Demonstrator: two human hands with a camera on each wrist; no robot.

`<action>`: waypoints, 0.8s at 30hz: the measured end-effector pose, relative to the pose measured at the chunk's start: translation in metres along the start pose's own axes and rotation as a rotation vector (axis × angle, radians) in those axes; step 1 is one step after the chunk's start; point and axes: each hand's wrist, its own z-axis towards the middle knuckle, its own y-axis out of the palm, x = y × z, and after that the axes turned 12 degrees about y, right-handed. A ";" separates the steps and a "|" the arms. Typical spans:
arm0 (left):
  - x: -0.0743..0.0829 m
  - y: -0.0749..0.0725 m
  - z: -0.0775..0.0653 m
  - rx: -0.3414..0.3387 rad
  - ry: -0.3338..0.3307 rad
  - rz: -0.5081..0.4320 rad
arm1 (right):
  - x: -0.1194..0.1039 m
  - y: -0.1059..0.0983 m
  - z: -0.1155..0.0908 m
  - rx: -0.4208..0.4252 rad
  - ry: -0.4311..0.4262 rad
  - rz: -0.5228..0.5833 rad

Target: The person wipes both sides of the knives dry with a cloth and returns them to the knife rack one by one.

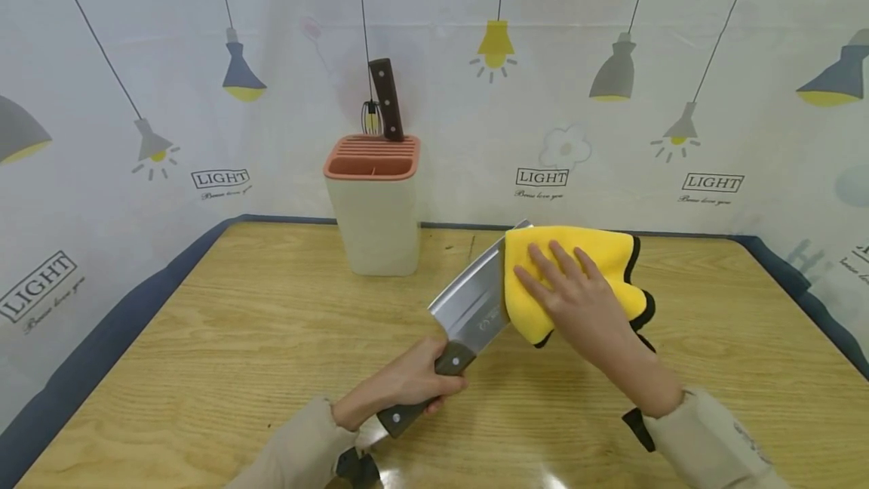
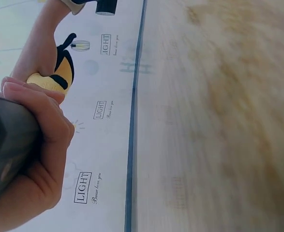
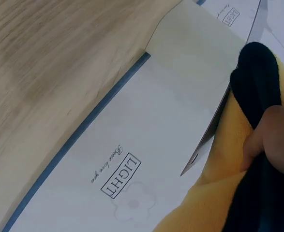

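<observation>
My left hand [image 1: 414,379] grips a cleaver [image 1: 475,312] by its dark riveted handle, with the blade slanting up and away to the right over the table. In the left wrist view the fingers curl round the thick handle [image 2: 8,140]. A yellow cloth [image 1: 611,244] with black edging is folded over the far part of the blade and hides it. My right hand [image 1: 580,304] holds this cloth against the blade, fingers spread over its upper face. The right wrist view shows the thumb on the cloth's other side, by the black edging [image 3: 258,77], and the blade's thin edge beside it.
A cream knife block [image 1: 376,225] with an orange slotted top stands at the table's back, left of the cleaver. One dark-handled knife [image 1: 387,100] sticks up from it. The wooden table [image 1: 224,353] ends at a lamp-patterned cloth backdrop [image 1: 468,112].
</observation>
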 end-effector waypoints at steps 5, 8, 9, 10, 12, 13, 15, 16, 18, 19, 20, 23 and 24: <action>0.000 0.000 0.001 -0.007 -0.006 0.000 | -0.009 -0.002 0.000 0.015 -0.079 0.015; 0.000 0.001 0.002 -0.008 -0.007 0.004 | -0.014 -0.002 0.000 0.047 -0.142 0.028; 0.000 0.001 0.002 -0.009 -0.006 0.006 | -0.015 -0.002 0.000 0.055 -0.162 0.030; 0.001 0.000 0.002 -0.011 -0.006 0.006 | -0.016 -0.002 0.000 0.063 -0.179 0.032; 0.001 0.000 0.002 -0.015 -0.008 0.003 | -0.019 -0.001 0.000 0.075 -0.211 0.044; 0.001 0.000 0.002 -0.019 -0.009 0.004 | -0.020 -0.001 0.000 0.081 -0.226 0.049; 0.002 0.000 0.002 -0.027 -0.011 0.004 | -0.023 -0.002 0.000 0.093 -0.254 0.061; 0.002 -0.001 0.002 -0.031 -0.012 0.005 | -0.024 -0.002 0.000 0.101 -0.267 0.064; 0.002 -0.001 0.003 -0.040 -0.011 0.010 | -0.026 -0.002 0.001 0.117 -0.293 0.070; 0.002 -0.001 0.003 -0.045 -0.010 0.012 | -0.027 -0.002 0.001 0.125 -0.303 0.073; 0.002 -0.001 0.003 -0.047 -0.011 0.013 | -0.028 -0.002 0.001 0.132 -0.312 0.075; 0.003 -0.001 0.003 -0.055 -0.010 0.018 | -0.029 -0.001 0.002 0.153 -0.333 0.086; 0.003 -0.001 0.004 -0.055 -0.011 0.020 | -0.030 -0.001 0.002 0.162 -0.341 0.089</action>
